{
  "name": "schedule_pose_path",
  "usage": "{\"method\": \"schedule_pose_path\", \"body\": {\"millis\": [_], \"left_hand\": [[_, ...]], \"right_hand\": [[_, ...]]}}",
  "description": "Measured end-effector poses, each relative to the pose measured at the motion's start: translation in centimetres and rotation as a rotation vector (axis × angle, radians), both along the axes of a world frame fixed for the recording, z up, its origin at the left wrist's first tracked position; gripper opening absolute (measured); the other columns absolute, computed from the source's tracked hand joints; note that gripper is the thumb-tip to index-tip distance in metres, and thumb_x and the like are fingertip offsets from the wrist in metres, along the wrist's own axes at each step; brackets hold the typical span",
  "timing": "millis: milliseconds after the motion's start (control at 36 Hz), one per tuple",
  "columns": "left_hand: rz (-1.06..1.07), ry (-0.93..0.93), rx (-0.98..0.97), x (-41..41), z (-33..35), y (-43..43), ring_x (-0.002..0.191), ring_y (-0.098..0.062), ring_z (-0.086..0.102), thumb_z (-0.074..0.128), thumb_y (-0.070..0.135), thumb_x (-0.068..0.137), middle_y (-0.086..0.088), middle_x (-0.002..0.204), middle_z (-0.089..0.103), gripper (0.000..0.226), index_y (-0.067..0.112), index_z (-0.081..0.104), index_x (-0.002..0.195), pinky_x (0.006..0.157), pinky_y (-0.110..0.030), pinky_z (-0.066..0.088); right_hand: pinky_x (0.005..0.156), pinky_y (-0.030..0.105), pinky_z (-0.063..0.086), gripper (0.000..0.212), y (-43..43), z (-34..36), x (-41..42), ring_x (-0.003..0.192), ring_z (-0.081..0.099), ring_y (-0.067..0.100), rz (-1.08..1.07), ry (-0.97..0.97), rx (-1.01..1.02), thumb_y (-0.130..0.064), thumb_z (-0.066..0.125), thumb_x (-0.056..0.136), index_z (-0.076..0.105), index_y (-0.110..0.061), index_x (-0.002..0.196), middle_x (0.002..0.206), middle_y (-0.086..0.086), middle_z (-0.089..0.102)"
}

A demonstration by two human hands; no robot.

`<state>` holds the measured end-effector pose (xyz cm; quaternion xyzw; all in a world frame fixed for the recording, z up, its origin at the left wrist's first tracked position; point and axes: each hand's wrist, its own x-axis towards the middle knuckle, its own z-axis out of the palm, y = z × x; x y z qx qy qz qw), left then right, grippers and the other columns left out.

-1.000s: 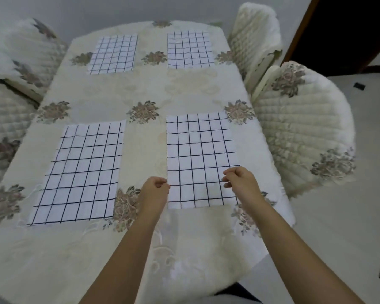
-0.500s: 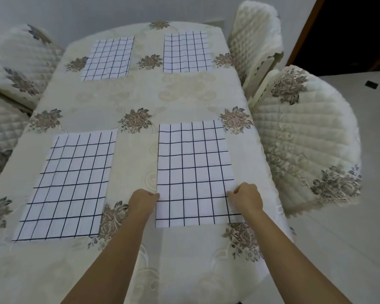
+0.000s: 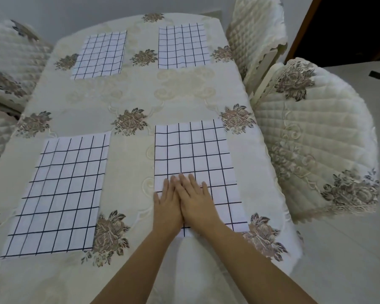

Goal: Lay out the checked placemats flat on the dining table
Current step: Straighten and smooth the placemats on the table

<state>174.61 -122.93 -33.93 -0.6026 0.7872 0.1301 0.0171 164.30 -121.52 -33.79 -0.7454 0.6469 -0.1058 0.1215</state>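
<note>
Head view: looks down from the near end onto a dining table (image 3: 136, 97) under a cream cloth with flower patches.
Near right placemat (image 3: 206, 154): white with dark grid lines. It lies flat at the table's near right, its long sides running away from the person. Its near end is under both hands.
Left hand (image 3: 167, 208): palm down on that mat near its left edge. The fingers are straight and close together, and the thumb is out to the side. It grips nothing.
Right hand (image 3: 195, 202): palm down just beside the left one, touching it and lapping slightly over its edge. The fingers are straight, a little apart and flat on the same mat.
Near left placemat (image 3: 62, 194): flat at the table's near left, slightly askew and well apart from the hands.
Far left placemat (image 3: 100, 54): flat at the far end.
Far right placemat (image 3: 182, 46): flat beside it, with a flower patch between the two.
Chairs: all have quilted cream covers. A near chair (image 3: 316, 139) and a far chair (image 3: 257, 34) stand at the table's right side. A left chair (image 3: 11, 62) is partly cut off.
</note>
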Motion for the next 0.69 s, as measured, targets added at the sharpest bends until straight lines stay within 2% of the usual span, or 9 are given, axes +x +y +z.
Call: {"method": "schedule_pose_path", "body": {"millis": [83, 167, 250, 361, 444, 528, 611, 639, 694], "left_hand": [[0.015, 0.026, -0.020, 1.7, -1.1, 0.5, 0.136, -0.021, 0.026, 0.031, 0.032, 0.089, -0.007, 0.146, 0.039, 0.054, 0.015, 0.031, 0.141, 0.096, -0.057, 0.039], [0.054, 0.022, -0.019, 3.2, -1.0, 0.2, 0.134, -0.025, 0.037, 0.031, 0.033, 0.089, -0.008, 0.145, 0.041, 0.056, 0.011, 0.039, 0.139, 0.094, -0.060, 0.040], [0.082, 0.021, -0.014, 4.3, -1.1, -0.4, 0.135, -0.028, 0.034, 0.028, 0.034, 0.090, -0.008, 0.148, 0.036, 0.058, 0.008, 0.037, 0.141, 0.097, -0.061, 0.035], [0.104, 0.044, -0.003, 4.9, -1.4, -1.2, 0.135, -0.027, 0.034, 0.026, 0.035, 0.092, -0.007, 0.149, 0.035, 0.056, 0.009, 0.037, 0.141, 0.097, -0.062, 0.034], [0.098, 0.118, -0.001, 4.8, -1.4, -1.6, 0.137, -0.032, 0.028, 0.025, 0.033, 0.092, -0.013, 0.149, 0.033, 0.057, 0.004, 0.041, 0.138, 0.100, -0.064, 0.028], [0.105, 0.200, -0.014, 3.6, -0.9, -3.4, 0.137, -0.039, 0.026, 0.027, 0.028, 0.089, -0.022, 0.146, 0.035, 0.054, -0.001, 0.049, 0.130, 0.105, -0.060, 0.017], [0.007, 0.180, -0.025, 1.3, 0.3, -6.5, 0.133, -0.040, 0.036, 0.027, 0.021, 0.086, -0.022, 0.142, 0.042, 0.053, -0.002, 0.052, 0.126, 0.103, -0.060, 0.025], [-0.029, 0.167, 0.006, 0.4, 0.6, -7.5, 0.138, -0.035, 0.030, 0.023, 0.022, 0.088, -0.019, 0.147, 0.035, 0.055, 0.000, 0.046, 0.133, 0.107, -0.057, 0.023], [-0.046, 0.134, 0.060, -0.8, 0.2, -9.2, 0.146, -0.022, 0.006, 0.019, 0.025, 0.097, -0.009, 0.157, 0.011, 0.053, 0.006, 0.022, 0.146, 0.115, -0.048, 0.008]], "right_hand": [[0.107, 0.048, 0.030, 0.050, 0.8, -2.0, -2.6, 0.135, 0.036, 0.022, -0.015, 0.042, 0.037, -0.040, 0.021, 0.097, 0.045, -0.020, 0.136, 0.144, -0.002, 0.044], [0.108, 0.048, 0.023, 0.055, 0.9, -2.5, -5.8, 0.138, 0.025, 0.021, -0.122, 0.079, 0.041, -0.040, 0.030, 0.092, 0.037, -0.018, 0.142, 0.149, -0.001, 0.037], [0.103, 0.052, 0.035, 0.056, 0.5, -2.1, -8.2, 0.137, 0.034, 0.025, -0.214, 0.092, 0.066, -0.041, 0.024, 0.094, 0.038, -0.016, 0.142, 0.150, 0.001, 0.036], [0.099, 0.050, 0.038, 0.055, -0.1, -2.2, -9.4, 0.132, 0.041, 0.025, -0.288, 0.065, -0.001, -0.035, 0.032, 0.089, 0.044, -0.013, 0.138, 0.146, 0.003, 0.042], [0.083, 0.039, 0.037, 0.042, -1.3, -1.7, -8.8, 0.112, 0.059, 0.028, -0.379, 0.052, -0.141, -0.026, 0.040, 0.087, 0.062, -0.008, 0.116, 0.127, 0.010, 0.060], [0.076, 0.034, 0.031, 0.033, -4.4, -0.5, -7.2, 0.098, 0.063, 0.031, -0.487, 0.012, -0.209, -0.022, 0.043, 0.082, 0.066, -0.006, 0.100, 0.112, 0.014, 0.065], [0.090, 0.042, 0.038, 0.043, -7.9, 0.3, -4.8, 0.111, 0.059, 0.033, -0.390, -0.020, -0.153, -0.023, 0.037, 0.081, 0.063, -0.004, 0.110, 0.122, 0.016, 0.062], [0.097, 0.046, 0.039, 0.049, -8.9, 0.6, -3.8, 0.119, 0.054, 0.033, -0.321, -0.028, -0.080, -0.024, 0.032, 0.082, 0.059, -0.004, 0.118, 0.130, 0.016, 0.057], [0.111, 0.050, 0.024, 0.057, -10.4, 0.8, -2.3, 0.140, 0.028, 0.030, -0.156, -0.020, 0.079, -0.026, 0.022, 0.089, 0.037, -0.005, 0.140, 0.150, 0.013, 0.032]]}}
